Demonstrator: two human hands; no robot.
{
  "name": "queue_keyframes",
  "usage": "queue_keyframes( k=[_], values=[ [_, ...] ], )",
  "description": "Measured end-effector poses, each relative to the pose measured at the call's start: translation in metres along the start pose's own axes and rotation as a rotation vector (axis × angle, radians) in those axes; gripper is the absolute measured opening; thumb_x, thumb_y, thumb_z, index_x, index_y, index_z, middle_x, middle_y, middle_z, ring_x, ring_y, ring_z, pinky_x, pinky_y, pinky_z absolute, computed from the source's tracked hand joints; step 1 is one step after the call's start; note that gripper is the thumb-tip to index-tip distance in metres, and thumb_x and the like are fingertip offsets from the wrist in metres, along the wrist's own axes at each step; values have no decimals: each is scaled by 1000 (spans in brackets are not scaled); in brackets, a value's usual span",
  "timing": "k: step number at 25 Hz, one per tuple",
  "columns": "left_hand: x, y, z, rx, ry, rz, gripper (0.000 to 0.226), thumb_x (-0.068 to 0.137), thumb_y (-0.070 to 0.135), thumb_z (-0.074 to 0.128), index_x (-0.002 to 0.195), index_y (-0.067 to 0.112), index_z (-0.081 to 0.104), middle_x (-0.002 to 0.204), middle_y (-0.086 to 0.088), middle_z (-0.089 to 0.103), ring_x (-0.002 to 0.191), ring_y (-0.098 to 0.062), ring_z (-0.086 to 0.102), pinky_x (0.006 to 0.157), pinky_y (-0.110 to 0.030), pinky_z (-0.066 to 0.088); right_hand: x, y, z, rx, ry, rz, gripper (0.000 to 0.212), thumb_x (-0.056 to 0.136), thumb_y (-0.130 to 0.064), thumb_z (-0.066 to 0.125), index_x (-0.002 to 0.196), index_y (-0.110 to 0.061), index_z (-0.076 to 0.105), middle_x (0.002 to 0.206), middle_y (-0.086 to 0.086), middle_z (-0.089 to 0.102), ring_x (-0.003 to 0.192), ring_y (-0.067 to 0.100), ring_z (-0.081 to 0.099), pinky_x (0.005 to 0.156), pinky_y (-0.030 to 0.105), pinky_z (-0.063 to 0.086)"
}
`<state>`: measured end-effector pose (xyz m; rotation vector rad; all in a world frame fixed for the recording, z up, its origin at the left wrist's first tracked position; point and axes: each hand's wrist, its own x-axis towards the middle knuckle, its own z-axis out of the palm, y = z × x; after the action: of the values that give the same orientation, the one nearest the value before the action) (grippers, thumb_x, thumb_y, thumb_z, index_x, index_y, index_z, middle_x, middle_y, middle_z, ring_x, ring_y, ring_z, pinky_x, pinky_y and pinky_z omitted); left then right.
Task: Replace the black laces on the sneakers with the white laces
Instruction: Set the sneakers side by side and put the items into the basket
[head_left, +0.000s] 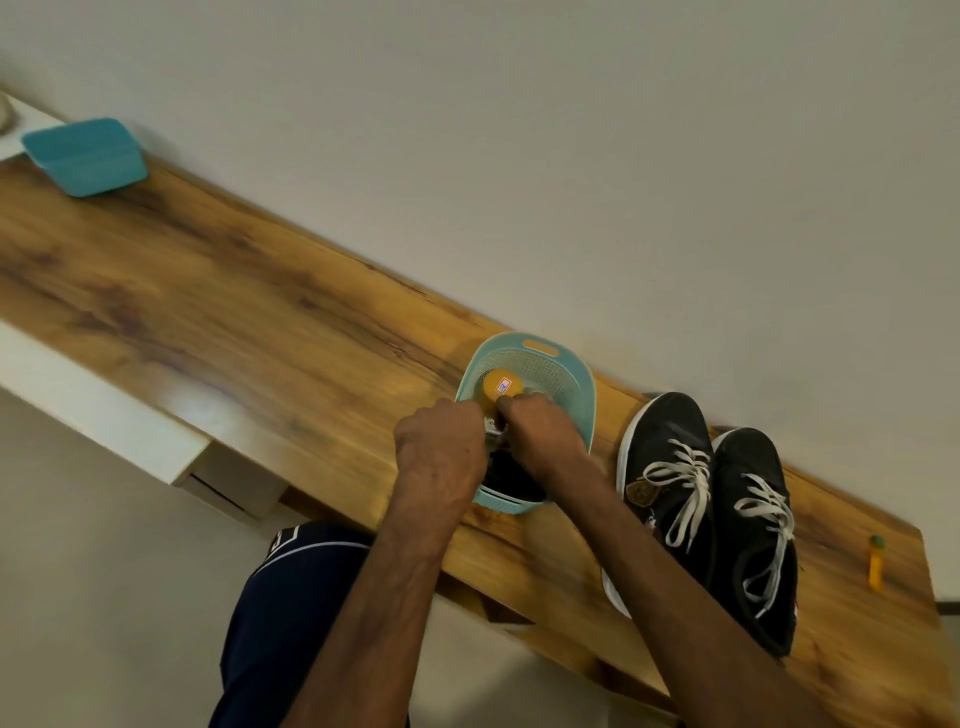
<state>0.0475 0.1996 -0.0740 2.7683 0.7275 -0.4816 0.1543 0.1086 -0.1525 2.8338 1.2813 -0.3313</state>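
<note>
Two black sneakers stand side by side on the wooden table, the left one and the right one, both threaded with white laces. To their left is a light-teal basket holding an orange round thing with a sticker and a dark bundle. Inside the basket, my left hand and my right hand are both curled, pinching a small pale item between them. What that item is cannot be made out.
A teal lidded box sits at the table's far left end by the wall. A yellow marker with a green cap lies right of the sneakers. A white drawer unit hangs under the table's near edge.
</note>
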Motion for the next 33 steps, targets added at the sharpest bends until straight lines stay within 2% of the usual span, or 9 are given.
queue_keyframes(
  k=[3, 7, 10, 13, 17, 22, 25, 29, 33],
  values=[
    [-2, 1, -3, 32, -21, 8, 28, 99, 16, 48, 127, 11, 51, 128, -9, 55, 116, -25, 57, 79, -32, 37, 7, -4, 8, -50, 2, -7, 24, 86, 2, 60, 110, -4, 62, 103, 16, 67, 99, 35, 61, 81, 40, 49],
    [-5, -1, -4, 35, -33, 19, 29, 99, 18, 49, 128, 11, 52, 128, -8, 56, 116, -24, 57, 80, -31, 38, 14, -9, 4, -166, -15, -8, 31, 86, -5, 66, 116, -7, 60, 107, 13, 67, 101, 34, 62, 93, 45, 48],
    [-6, -1, -4, 35, -42, 19, 29, 99, 18, 49, 127, 11, 52, 128, -7, 56, 115, -24, 58, 77, -32, 37, 6, -10, -2, -150, 4, 18, 39, 86, -1, 67, 124, -4, 57, 115, 15, 63, 106, 34, 61, 87, 43, 49],
    [-6, 0, -5, 36, -54, 11, 29, 98, 17, 50, 126, 12, 52, 127, -7, 56, 115, -24, 58, 77, -32, 37, 2, -8, -6, -137, -3, 103, 32, 90, -3, 66, 122, -3, 60, 116, 17, 63, 106, 33, 62, 79, 39, 53],
    [-7, 1, -5, 33, -60, 13, 29, 99, 18, 50, 127, 10, 52, 126, -8, 56, 114, -24, 58, 77, -32, 37, 2, -9, -6, -83, -69, 147, 25, 91, -4, 63, 117, -3, 65, 117, 18, 62, 107, 31, 61, 84, 39, 53],
    [-5, 2, -4, 35, -50, 20, 28, 99, 19, 51, 126, 11, 52, 125, -8, 57, 112, -23, 59, 77, -32, 39, 5, -14, -4, -5, -57, 160, 24, 92, -5, 61, 116, -2, 64, 117, 16, 64, 109, 31, 60, 90, 38, 51],
    [-4, 3, -3, 42, -53, 20, 29, 99, 19, 51, 126, 11, 52, 125, -8, 57, 112, -23, 59, 77, -32, 39, 4, -19, -4, 22, -38, 171, 23, 94, -8, 62, 116, -4, 64, 116, 14, 65, 108, 29, 61, 89, 37, 52],
    [-3, 2, -3, 43, -62, 17, 30, 98, 19, 51, 127, 11, 52, 126, -8, 57, 114, -24, 58, 77, -32, 39, -1, -4, -20, 81, 0, 287, 23, 94, -10, 60, 115, -2, 64, 116, 16, 65, 108, 32, 62, 87, 39, 50],
    [-4, 2, -2, 41, -57, 21, 31, 98, 19, 52, 128, 11, 51, 127, -8, 56, 114, -24, 58, 77, -32, 38, -1, 7, -28, 135, -56, 326, 25, 94, -11, 57, 116, -2, 65, 117, 17, 66, 108, 32, 62, 89, 39, 50]
  ],
)
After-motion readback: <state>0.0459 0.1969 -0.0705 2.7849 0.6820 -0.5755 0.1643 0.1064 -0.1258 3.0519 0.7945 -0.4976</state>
